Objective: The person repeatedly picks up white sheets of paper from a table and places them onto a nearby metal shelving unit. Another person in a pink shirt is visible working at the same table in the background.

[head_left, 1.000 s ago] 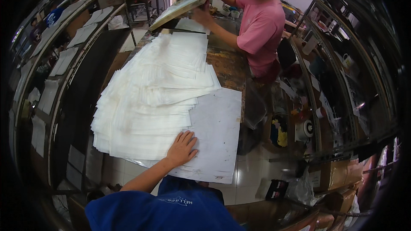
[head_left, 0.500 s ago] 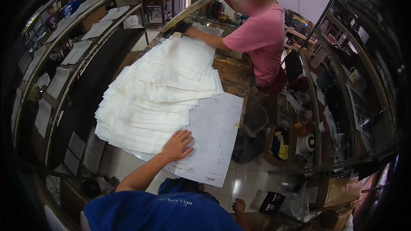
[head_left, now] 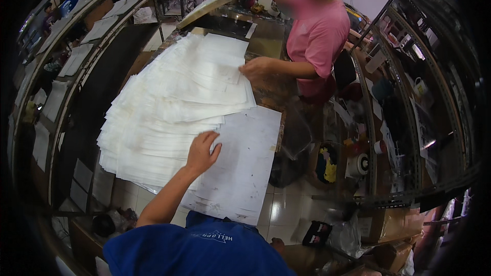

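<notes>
White thin sheets (head_left: 163, 97) lie fanned in overlapping layers over a large white board (head_left: 240, 168). My left hand (head_left: 203, 151) hovers at or just touches the near right edge of the sheets, fingers slightly bent and thumb apart, with nothing visible in its grasp. Low beside my blue shirt, my right hand (head_left: 277, 245) is small, dim and partly hidden, so its fingers are unclear. Across the table, a person in a pink shirt (head_left: 319, 36) holds up a tilted flat frame (head_left: 215, 5) with one hand. That person's other hand (head_left: 258, 66) is at the far sheets' right edge.
Metal racks with papers (head_left: 105, 28) run along the left. Another cluttered rack (head_left: 394, 97) stands on the right. Cardboard boxes (head_left: 388, 225) and clear plastic bags (head_left: 345, 237) sit at lower right. A dark stained worktable (head_left: 273, 84) lies under the board.
My left hand has lifted from flat and moved away from me along the sheets' edge. The other person's lower hand has come from under the frame to the sheets' right edge.
</notes>
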Demonstrator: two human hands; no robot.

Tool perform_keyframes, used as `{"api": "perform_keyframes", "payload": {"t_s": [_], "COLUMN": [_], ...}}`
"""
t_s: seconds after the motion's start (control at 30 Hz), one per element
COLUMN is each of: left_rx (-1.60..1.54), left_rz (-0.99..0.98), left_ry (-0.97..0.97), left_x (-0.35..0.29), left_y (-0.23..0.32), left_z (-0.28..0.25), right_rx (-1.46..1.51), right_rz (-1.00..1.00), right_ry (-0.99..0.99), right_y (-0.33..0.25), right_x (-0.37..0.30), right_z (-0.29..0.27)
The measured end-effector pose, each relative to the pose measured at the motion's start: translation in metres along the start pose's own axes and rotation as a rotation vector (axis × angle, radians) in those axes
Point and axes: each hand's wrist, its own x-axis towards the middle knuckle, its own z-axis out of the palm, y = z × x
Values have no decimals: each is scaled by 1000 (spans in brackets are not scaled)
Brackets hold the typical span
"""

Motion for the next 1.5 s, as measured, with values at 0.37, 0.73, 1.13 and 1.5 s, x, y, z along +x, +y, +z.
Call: {"api": "perform_keyframes", "payload": {"t_s": [0.37, 0.73, 1.13, 1.5], "left_rx": [521, 387, -177, -2032], "left_rz": [220, 326, 373, -1225], "left_ry": [-167, -463, -345, -836], "left_x": [60, 44, -49, -107], "left_y": [-40, -20, 113, 98], "left_z": [34, 47, 1, 130], "right_rx": [401, 684, 538, 869], "right_rz": [231, -190, -595, -550], "right_ry": [32, 239, -217, -21], "right_y": [-90, -168, -395, -322], "right_x": [-17, -29, -41, -103], "right_z": [-11, -40, -39, -125]}}
